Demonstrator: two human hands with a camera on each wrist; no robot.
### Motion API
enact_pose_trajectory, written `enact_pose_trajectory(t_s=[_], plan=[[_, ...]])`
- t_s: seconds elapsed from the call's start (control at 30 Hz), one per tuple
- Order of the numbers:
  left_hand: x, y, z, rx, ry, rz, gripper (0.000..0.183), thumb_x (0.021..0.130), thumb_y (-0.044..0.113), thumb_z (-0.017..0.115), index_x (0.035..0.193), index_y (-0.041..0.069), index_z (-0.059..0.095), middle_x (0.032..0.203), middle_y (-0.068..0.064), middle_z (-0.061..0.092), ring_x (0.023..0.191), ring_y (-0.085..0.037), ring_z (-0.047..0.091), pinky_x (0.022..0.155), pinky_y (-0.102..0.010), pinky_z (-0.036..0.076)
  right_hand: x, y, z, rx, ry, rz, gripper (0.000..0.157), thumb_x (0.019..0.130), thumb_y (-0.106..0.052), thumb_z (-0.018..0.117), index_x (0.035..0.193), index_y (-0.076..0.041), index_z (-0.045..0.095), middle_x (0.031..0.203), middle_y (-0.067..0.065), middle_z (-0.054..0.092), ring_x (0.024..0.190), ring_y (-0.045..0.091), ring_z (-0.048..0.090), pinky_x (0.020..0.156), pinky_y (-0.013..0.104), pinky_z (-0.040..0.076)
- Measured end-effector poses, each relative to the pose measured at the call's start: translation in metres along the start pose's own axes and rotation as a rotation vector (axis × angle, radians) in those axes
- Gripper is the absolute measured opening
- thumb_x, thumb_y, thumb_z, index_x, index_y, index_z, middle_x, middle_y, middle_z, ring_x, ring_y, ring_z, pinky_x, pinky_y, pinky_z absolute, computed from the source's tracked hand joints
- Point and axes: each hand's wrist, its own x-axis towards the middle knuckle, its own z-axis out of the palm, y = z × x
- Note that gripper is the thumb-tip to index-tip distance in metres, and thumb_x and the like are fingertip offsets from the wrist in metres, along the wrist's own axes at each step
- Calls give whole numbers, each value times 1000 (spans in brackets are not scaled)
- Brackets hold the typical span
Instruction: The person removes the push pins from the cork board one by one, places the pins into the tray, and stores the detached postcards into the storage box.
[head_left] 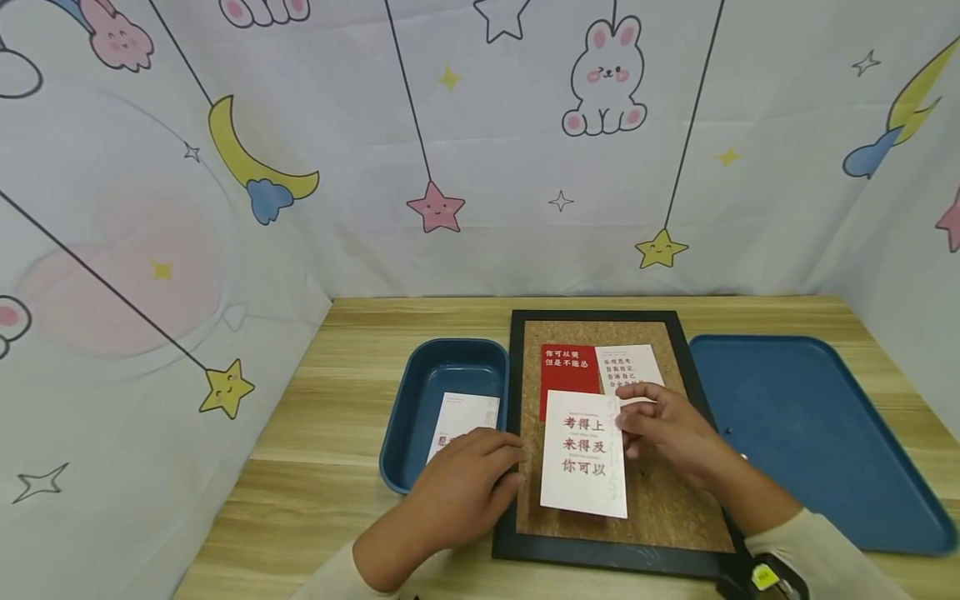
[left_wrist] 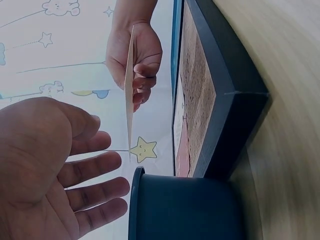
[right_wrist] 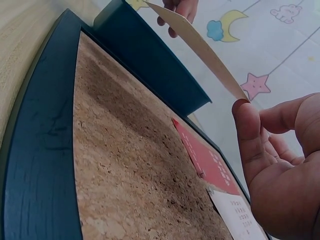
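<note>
My right hand [head_left: 671, 433] pinches a white card [head_left: 583, 454] with red Chinese characters by its right edge, between thumb and fingers. Both wrist views show this card raised off the framed cork board [head_left: 675, 512]. On the board's upper part lie a red card [head_left: 562, 379] and a white card [head_left: 628, 360] with small print, each partly covered in the head view. My left hand [head_left: 468, 487] hovers near the board's left edge and the blue bin [head_left: 411, 379], holding nothing, its fingers loosely extended. Another white card [head_left: 467, 414] is in the bin, partly hidden by that hand.
A flat blue tray [head_left: 817, 442] lies to the right of the board, with a tiny dark object [head_left: 727, 431] near its left side. Everything stands on a wood-grain table [head_left: 322, 433]. A white cloth [head_left: 517, 167] with cartoon prints hangs behind and at both sides.
</note>
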Motion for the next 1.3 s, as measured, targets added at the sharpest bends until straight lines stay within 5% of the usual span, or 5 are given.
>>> enact_pose_trajectory(t_s=[0.47, 1.3], plan=[[-6, -8, -2, -27, -24, -79, 27, 101, 29, 66, 124, 17, 72, 132, 3, 65, 125, -16, 58, 104, -39, 47, 4, -2, 9, 20, 12, 17, 53, 98, -1, 62, 142, 10, 34, 98, 13, 68, 76, 20, 67, 64, 33, 58], [-12, -15, -7, -32, 21, -113, 25, 98, 26, 70, 122, 16, 73, 129, 2, 67, 123, -17, 59, 104, -39, 48, 11, -2, 24, 78, -1, 26, 54, 98, -2, 63, 143, 8, 36, 100, 11, 68, 78, 20, 66, 64, 31, 57]])
